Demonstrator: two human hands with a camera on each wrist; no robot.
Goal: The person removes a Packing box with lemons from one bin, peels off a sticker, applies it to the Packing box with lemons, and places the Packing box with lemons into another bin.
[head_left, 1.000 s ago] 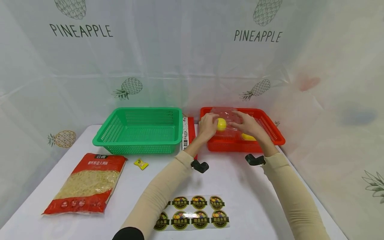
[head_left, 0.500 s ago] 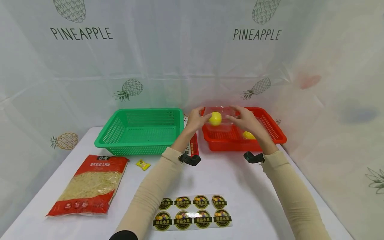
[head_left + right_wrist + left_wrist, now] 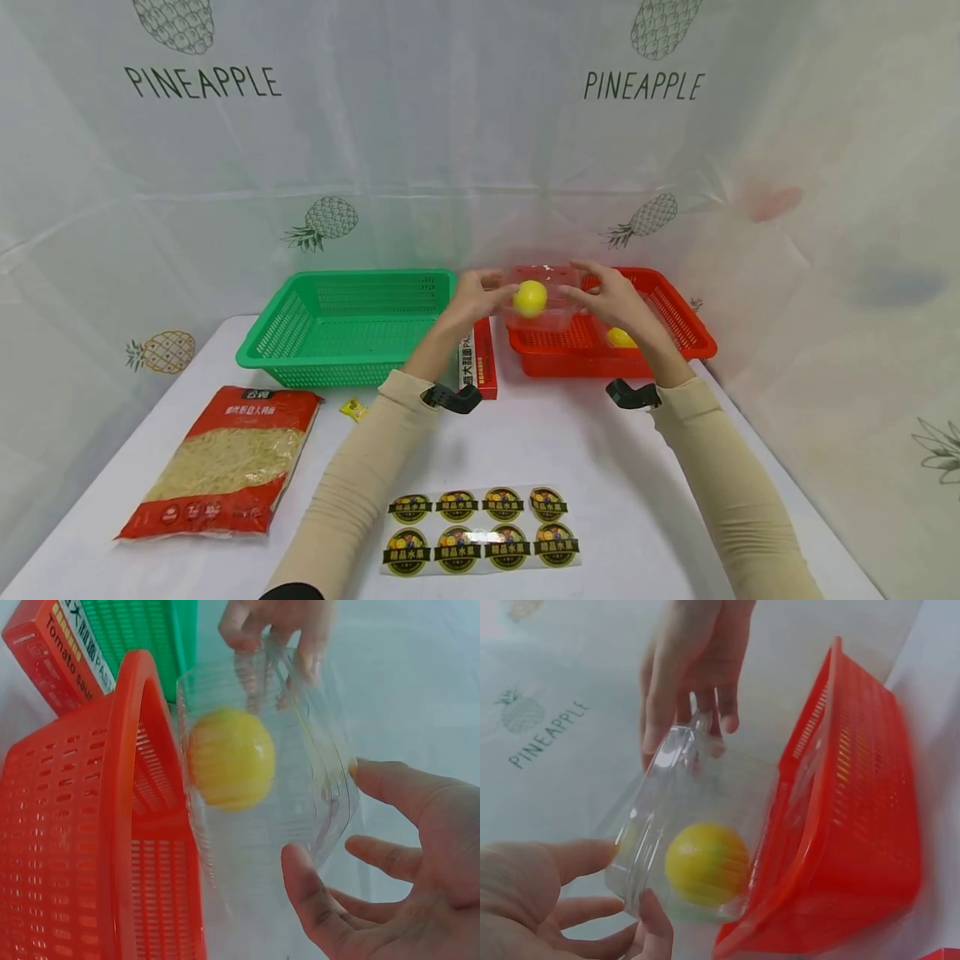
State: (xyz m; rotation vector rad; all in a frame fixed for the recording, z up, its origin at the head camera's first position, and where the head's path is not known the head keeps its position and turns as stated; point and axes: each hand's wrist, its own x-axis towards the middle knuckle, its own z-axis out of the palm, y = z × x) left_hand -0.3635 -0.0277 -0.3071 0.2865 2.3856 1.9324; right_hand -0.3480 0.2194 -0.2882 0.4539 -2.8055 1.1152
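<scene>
A clear plastic clamshell box (image 3: pixel 551 320) with a lemon-yellow ball-shaped fruit (image 3: pixel 530 298) inside is held between both hands, above the back left part of the red basket (image 3: pixel 585 363). My left hand (image 3: pixel 472 302) pinches the box's left end, thumb and fingers on its rim in the left wrist view. At the opposite end, the right hand (image 3: pixel 613 298) grips the rim between thumb and fingers, seen closely in the right wrist view. Inside the red basket lies a second yellow fruit (image 3: pixel 620 337), partly hidden by the right forearm.
Left of centre stands a green basket (image 3: pixel 348 373). A red Tomato sauce pasta box (image 3: pixel 487 358) lies between the two baskets. On the table are a red pasta bag (image 3: pixel 217 467), a small yellow packet (image 3: pixel 353 408) and a sheet of round stickers (image 3: pixel 482 531).
Both hands hold the clamshell box, which has risen and shifted left out of the red basket. The left arm has swung left; the right hand has moved only slightly.
</scene>
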